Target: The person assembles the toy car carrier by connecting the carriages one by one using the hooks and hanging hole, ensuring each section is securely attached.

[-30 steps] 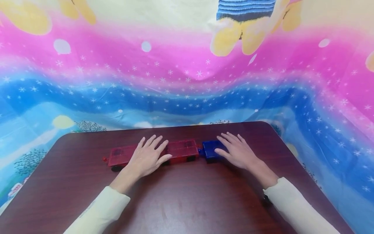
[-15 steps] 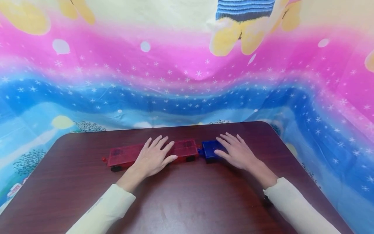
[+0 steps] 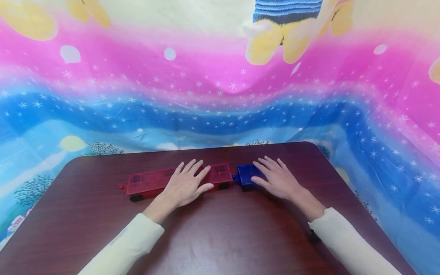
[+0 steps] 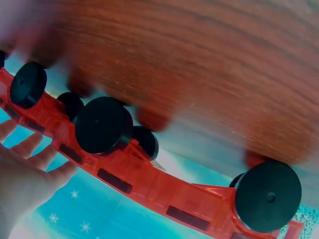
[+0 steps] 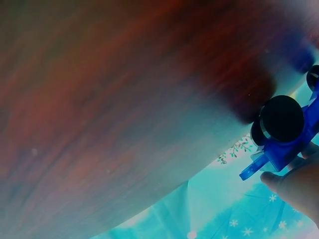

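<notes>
Spread over the translucent red toy wagons (image 3: 144, 182), my left hand (image 3: 185, 187) has its fingers straight and fanned. In the left wrist view, black wheels (image 4: 103, 125) sit under the red frame and the left hand's fingers (image 4: 42, 157) lie along its top side. My right hand (image 3: 279, 179), fingers extended, lies over a smaller blue toy wagon (image 3: 245, 178) and covers its right part. A hitch links the blue wagon to the red row. In the right wrist view, the right thumb (image 5: 279, 184) is near the blue wagon's hitch (image 5: 254, 167). Whether either hand presses cannot be told.
The dark wooden table (image 3: 220, 236) carries the wagons near its far edge. Behind it hangs a pink and blue snowflake-printed cloth (image 3: 220, 91), which also runs along both sides. A red hitch (image 3: 122, 187) sticks out at the row's left end.
My left hand has slid to the right along the red wagons, its sleeve following. The right hand and the wagons stay almost where they were; the view shifts slightly.
</notes>
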Demonstrator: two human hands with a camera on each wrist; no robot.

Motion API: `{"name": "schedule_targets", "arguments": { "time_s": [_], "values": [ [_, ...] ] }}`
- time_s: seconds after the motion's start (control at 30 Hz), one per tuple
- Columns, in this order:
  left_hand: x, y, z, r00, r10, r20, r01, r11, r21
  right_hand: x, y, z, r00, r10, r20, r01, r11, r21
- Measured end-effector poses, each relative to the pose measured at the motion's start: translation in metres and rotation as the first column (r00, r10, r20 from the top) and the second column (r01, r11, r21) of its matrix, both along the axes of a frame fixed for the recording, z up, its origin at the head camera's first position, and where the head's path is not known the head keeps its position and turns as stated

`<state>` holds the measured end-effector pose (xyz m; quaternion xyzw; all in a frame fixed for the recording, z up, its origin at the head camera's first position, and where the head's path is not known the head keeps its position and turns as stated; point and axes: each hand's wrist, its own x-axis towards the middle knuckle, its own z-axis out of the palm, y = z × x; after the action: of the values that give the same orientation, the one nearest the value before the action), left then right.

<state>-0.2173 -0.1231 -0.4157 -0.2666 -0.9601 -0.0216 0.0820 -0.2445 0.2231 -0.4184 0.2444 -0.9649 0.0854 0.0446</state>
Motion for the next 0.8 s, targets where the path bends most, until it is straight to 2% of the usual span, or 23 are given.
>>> {"name": "schedule_targets", "arguments": {
  "time_s": [0.3, 0.57, 0.8],
  "values": [
    [-0.003, 0.009, -0.005, 1.0, -0.021, -0.001, 0.021, 0.999, -0.029, -0.002, -0.001, -0.001, 1.0, 0.008, 0.009, -0.008, 1.0, 0.02],
    [-0.003, 0.013, -0.008, 0.999, -0.016, 0.036, 0.018, 0.999, -0.034, -0.001, -0.004, -0.002, 1.0, 0.02, -0.002, -0.02, 0.999, 0.031],
    [-0.008, 0.019, -0.01, 0.998, -0.029, 0.05, 0.032, 0.999, -0.042, -0.003, 0.0, -0.004, 1.0, 0.011, 0.013, -0.012, 0.999, 0.047]
  ]
}}
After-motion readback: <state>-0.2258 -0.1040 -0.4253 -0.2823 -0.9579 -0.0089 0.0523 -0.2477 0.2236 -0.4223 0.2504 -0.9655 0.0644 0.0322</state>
